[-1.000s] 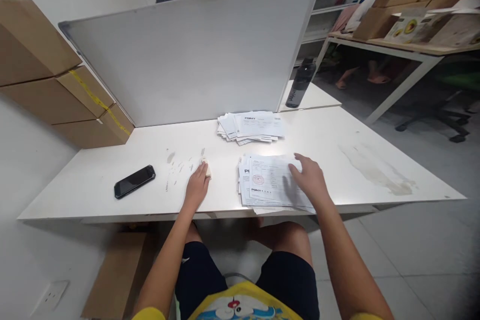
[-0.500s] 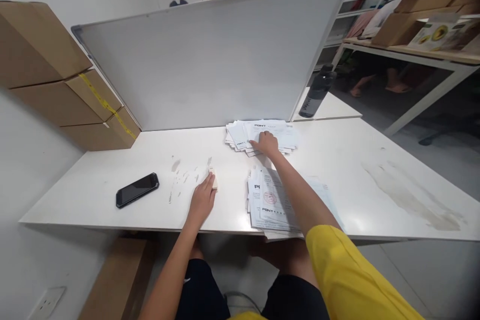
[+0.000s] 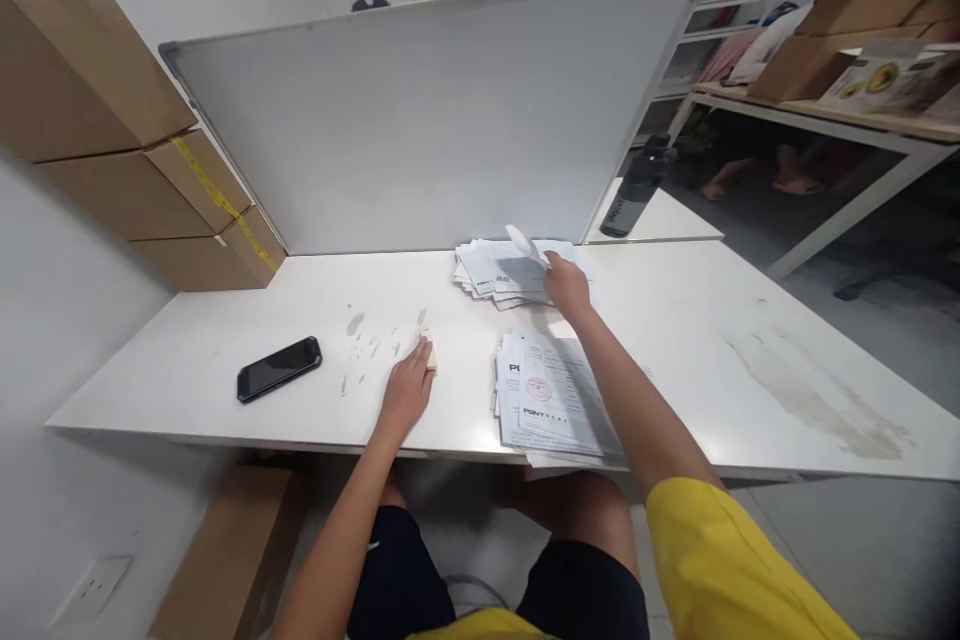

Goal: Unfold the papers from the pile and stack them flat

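My left hand (image 3: 407,386) rests on the white table, its fingers closed around a small cream-coloured block (image 3: 431,358). What the block is cannot be made out. My right hand (image 3: 568,286) pinches a sheet of paper (image 3: 527,245), which curls up above the far stack of printed papers (image 3: 476,267) at the foot of the whiteboard. Nearer to me, under my right forearm, lies a second stack of papers (image 3: 551,400); its top sheet bears a red round stamp and black lettering.
A black phone (image 3: 279,369) lies on the left of the table (image 3: 465,420). Cardboard boxes (image 3: 97,80) are stacked at the far left, beside the leaning whiteboard (image 3: 442,130). A dark bottle (image 3: 634,195) stands behind on the right. Grey smears mark the tabletop.
My right hand has lifted a sheet off the far stack and moved slightly right, the paper's edge now raised. My left hand stays on the cream block.
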A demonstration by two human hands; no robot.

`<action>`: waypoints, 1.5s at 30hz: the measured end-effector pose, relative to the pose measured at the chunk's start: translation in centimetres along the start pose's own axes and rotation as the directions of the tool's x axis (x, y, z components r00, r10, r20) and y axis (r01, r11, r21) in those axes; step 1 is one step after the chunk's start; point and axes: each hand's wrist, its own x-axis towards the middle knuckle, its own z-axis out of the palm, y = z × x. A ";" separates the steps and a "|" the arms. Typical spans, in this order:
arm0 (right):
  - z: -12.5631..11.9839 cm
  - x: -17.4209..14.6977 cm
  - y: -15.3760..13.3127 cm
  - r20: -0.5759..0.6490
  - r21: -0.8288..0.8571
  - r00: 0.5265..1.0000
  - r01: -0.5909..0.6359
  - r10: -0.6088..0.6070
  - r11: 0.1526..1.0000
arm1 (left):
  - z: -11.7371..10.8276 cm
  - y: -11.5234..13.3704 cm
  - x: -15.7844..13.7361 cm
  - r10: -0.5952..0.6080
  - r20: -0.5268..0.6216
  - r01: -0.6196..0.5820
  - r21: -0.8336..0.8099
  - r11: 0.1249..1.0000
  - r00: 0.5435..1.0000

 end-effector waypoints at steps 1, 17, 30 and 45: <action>-1.2 -1.3 -0.2 -0.066 0.037 0.998 0.013 -0.010 0.999 | -0.1 0.1 0.1 0.005 -0.015 -0.005 0.003 1.000 1.000; -2.3 -33.1 -11.6 -0.275 0.361 0.783 0.622 -0.558 0.695 | -4.8 12.4 -11.3 -0.260 0.447 0.458 -0.889 -0.022 0.856; -1.3 -36.6 -12.0 -0.004 0.383 0.670 0.687 -0.742 0.618 | -7.0 9.8 -13.9 -0.522 0.462 0.555 -0.831 0.027 0.717; -0.3 -27.3 -10.7 -0.045 0.830 0.995 0.088 -0.091 0.550 | -5.2 -0.4 -7.7 -0.562 0.055 0.386 -0.781 0.490 0.825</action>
